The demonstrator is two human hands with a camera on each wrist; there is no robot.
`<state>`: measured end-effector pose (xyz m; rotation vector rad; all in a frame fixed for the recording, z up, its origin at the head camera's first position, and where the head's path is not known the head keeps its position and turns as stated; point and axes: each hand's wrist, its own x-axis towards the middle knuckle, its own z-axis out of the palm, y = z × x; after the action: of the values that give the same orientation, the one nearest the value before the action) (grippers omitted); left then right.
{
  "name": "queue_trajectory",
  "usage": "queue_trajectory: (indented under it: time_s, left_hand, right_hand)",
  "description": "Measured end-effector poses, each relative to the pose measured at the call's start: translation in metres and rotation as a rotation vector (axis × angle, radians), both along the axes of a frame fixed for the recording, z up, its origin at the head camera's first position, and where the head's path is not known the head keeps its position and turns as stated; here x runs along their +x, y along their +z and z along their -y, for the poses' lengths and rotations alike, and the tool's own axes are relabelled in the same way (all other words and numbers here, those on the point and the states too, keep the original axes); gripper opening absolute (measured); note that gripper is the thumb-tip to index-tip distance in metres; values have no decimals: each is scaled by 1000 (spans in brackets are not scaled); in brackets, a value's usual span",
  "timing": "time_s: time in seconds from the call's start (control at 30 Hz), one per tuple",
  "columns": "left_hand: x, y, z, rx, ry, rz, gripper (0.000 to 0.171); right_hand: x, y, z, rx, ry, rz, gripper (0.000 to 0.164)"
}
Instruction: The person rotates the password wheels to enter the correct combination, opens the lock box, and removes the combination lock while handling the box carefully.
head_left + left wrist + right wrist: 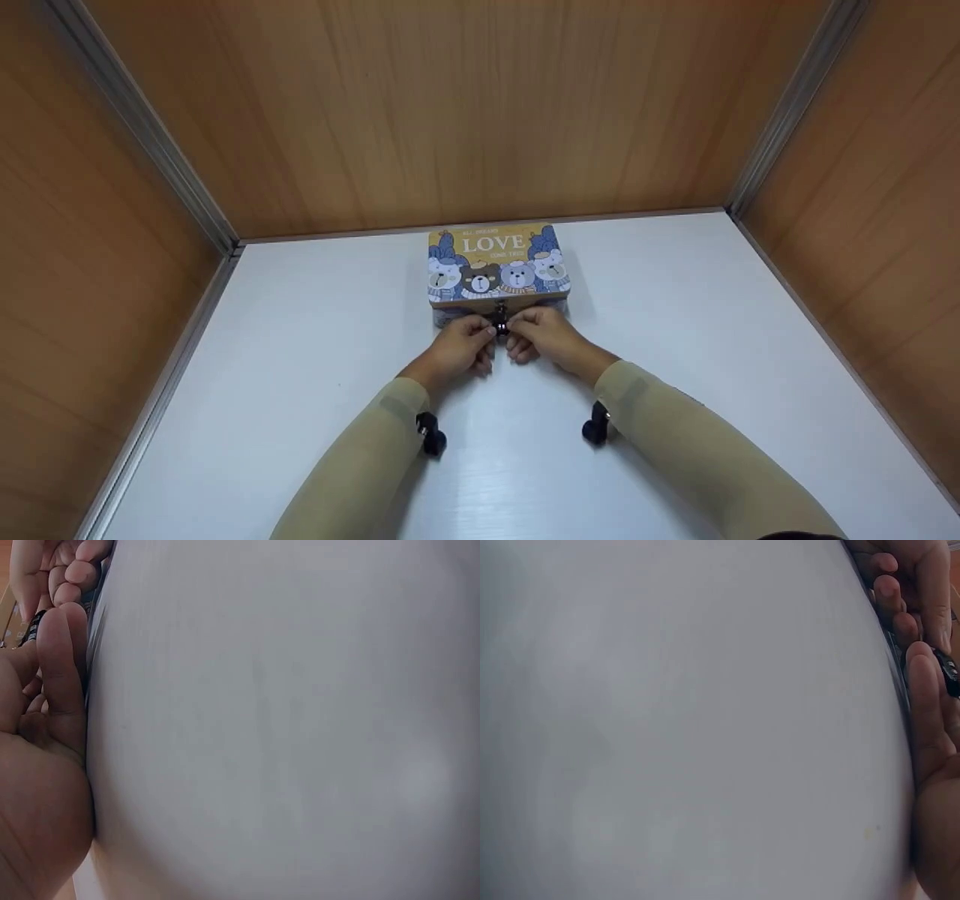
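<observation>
A tin box with a yellow lid, printed with bears and the word LOVE, stands shut near the back wall. At the middle of its front hangs a small black combination padlock with light marks on its dials. From the left side my left hand pinches the padlock between thumb and finger. My right hand pinches it from the opposite side. In the right wrist view, the padlock shows between the fingertips of both hands. Fingers partly hide it in the left wrist view.
The box stands on a white table. A wooden back panel rises close behind it, and wooden side panels with metal edge strips enclose the left and right. Black wrist cameras hang beneath both sleeves.
</observation>
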<state>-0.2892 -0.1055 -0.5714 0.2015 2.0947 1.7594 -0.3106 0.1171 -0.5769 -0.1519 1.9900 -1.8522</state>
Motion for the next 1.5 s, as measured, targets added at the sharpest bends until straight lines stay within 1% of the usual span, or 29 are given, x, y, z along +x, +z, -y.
queue_trajectory:
  time_s: [0.1, 0.3, 0.57, 0.8, 0.97, 1.2, 1.37, 1.5]
  left_hand:
    - [0, 0, 0, -7, 0, -2, 19]
    - [-1, 0, 0, -17, 7, 8, 19]
    - [-1, -2, 0, -22, 7, 2, 20]
    - [-2, -1, 0, -29, 14, 8, 19]
    - [-2, 0, 0, -30, 18, 14, 18]
    - [-3, -2, 1, -34, 5, 18, 20]
    - [-3, -3, 1, -30, 9, 23, 20]
    - [-3, -2, 1, -25, 11, 22, 21]
  right_hand:
    - [1, 2, 1, -5, -13, 6, 20]
    - [1, 2, 0, -3, -9, 7, 21]
    - [-1, -2, 1, -11, 5, -1, 16]
    - [0, -1, 1, 0, 12, -10, 12]
    - [0, -1, 2, 4, 3, 13, 14]
    - [0, 0, 1, 16, -7, 10, 17]
    - [-1, -1, 1, 10, -4, 15, 22]
    - [-1, 0, 1, 0, 4, 7, 20]
